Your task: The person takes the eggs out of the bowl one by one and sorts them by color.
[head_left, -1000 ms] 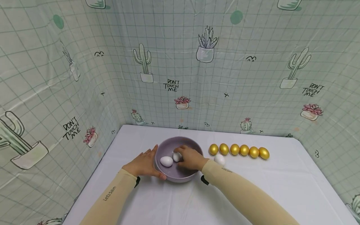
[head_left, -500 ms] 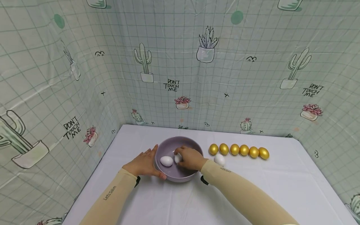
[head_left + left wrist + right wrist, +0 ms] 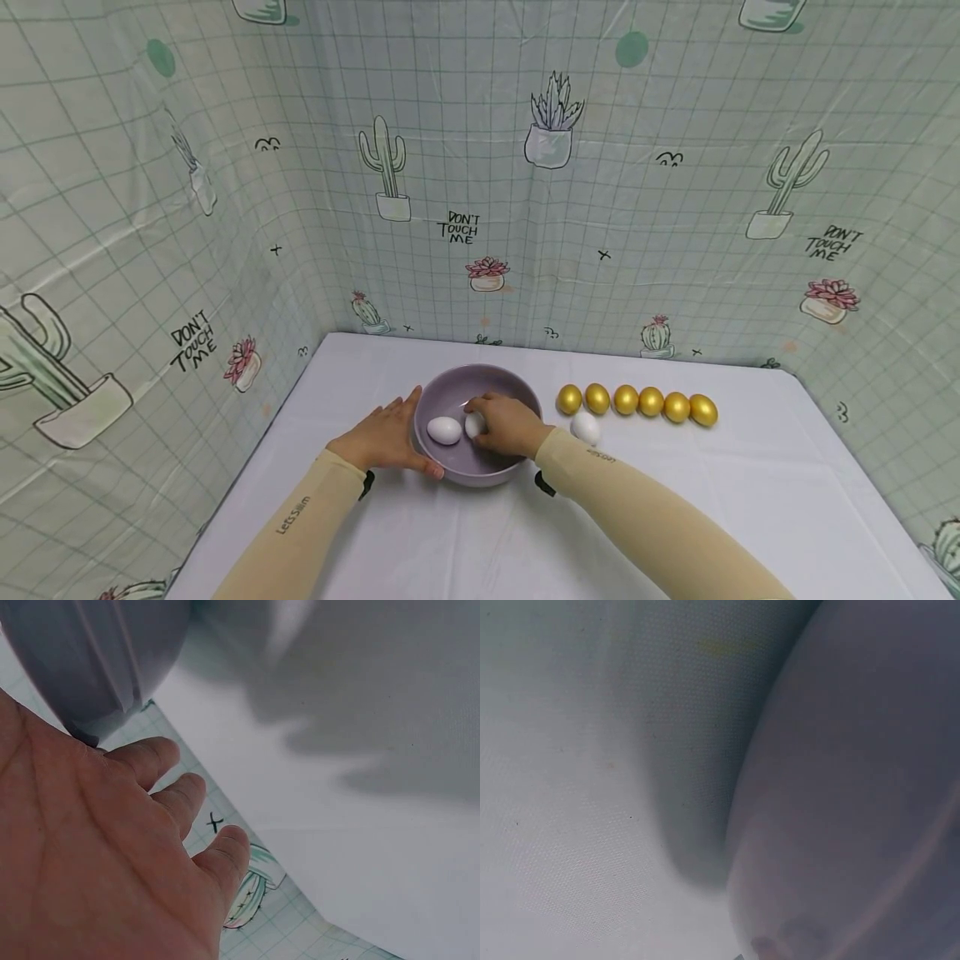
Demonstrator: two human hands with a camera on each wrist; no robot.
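Note:
A purple bowl [image 3: 477, 480] stands on the white-covered table. My left hand [image 3: 386, 435] rests against its left side, fingers fairly straight and thumb by the front rim. The left wrist view shows the palm beside the bowl's outer wall [image 3: 101, 656]. Inside the bowl, my right hand [image 3: 512, 423] holds a white egg [image 3: 473, 425] with its fingers, which partly cover it. Another white egg [image 3: 444, 431] lies in the bowl just left of that one. The right wrist view has only the bowl's outside [image 3: 847, 787]; the right hand's grip is hidden there.
Several gold eggs [image 3: 651, 401] lie in a row right of the bowl. Nearer me, in front of the row's left end, is a white egg [image 3: 586, 428], close to the right forearm. A patterned cloth backdrop [image 3: 675, 208] rises behind the table and at both sides.
During the first half second, the right hand and the egg it holds shifted slightly right inside the bowl. Since then they have hardly moved. The left hand and bowl have stayed in place.

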